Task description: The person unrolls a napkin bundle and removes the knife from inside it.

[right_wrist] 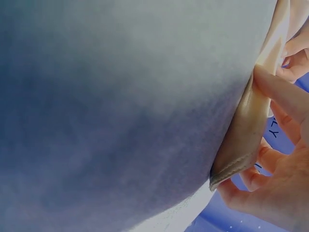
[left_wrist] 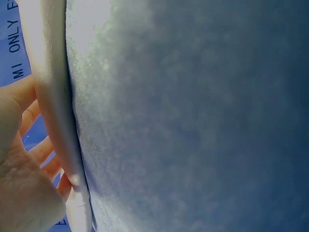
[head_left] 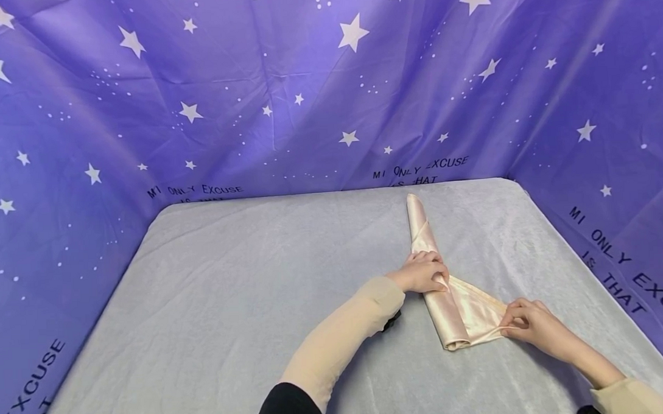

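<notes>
A pale pink satin cloth lies on the table as a long, narrow roll, with a loose triangular flap spread to its right. My left hand holds the roll around its middle, fingers bent over the top. In the left wrist view, the thumb and fingers of that hand lie along the rolled cloth. At the flap's outer corner, my right hand pinches the fabric between thumb and fingers. The right wrist view has the stitched hem of the flap beside the fingers of this hand.
A grey plush cover spreads over the table. Purple curtains with white stars and printed words hang behind the table and along both sides. The roll's far end comes close to the table's back edge.
</notes>
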The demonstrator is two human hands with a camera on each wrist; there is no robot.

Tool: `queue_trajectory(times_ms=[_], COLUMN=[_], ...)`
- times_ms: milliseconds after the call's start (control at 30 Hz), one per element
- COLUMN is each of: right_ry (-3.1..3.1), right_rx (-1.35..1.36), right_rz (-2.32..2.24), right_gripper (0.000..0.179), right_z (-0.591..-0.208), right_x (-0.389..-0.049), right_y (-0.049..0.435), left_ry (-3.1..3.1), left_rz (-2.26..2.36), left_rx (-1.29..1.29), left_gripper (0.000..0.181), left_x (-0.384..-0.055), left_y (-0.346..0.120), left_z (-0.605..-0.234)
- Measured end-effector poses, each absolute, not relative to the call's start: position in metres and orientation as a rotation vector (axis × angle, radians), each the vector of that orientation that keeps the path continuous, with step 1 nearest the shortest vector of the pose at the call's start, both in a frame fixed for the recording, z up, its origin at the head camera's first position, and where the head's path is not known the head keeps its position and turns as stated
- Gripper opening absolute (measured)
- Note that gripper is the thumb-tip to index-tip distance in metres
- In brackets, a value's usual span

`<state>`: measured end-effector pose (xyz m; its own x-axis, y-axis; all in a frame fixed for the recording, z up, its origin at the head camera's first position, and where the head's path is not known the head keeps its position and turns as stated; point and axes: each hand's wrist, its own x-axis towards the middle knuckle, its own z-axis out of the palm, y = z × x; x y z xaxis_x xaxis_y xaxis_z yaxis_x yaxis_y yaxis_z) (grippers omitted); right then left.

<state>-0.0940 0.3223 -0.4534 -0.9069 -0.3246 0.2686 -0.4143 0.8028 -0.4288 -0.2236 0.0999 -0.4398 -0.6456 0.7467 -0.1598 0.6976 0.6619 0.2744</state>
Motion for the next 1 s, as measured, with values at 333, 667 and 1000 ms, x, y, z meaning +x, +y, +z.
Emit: queue_trajectory(times_ms=[333,667,1000], right_ry=[-2.792,-2.762,-2.787], right_rx=[0.593,0.647,0.594], right_rz=[0.730,0.754,0.762], right_gripper=[0.027,0.028,0.026], right_z=[-0.455,-0.455,-0.455], right_x=[-0.095,-0.095,-0.094], right_y=[0.322,0.324,0.323], left_ry=[2.668,2.621,2.579], left_rz=[0.285,0.586,0.661], left_rx=[1.166,1.286,1.362], left_gripper=[0.013,0.012,0.011], left_x=[-0.222,-0.229,-0.234], left_y=[0.100,0.085,0.058], left_z=[-0.437,-0.438,-0.434])
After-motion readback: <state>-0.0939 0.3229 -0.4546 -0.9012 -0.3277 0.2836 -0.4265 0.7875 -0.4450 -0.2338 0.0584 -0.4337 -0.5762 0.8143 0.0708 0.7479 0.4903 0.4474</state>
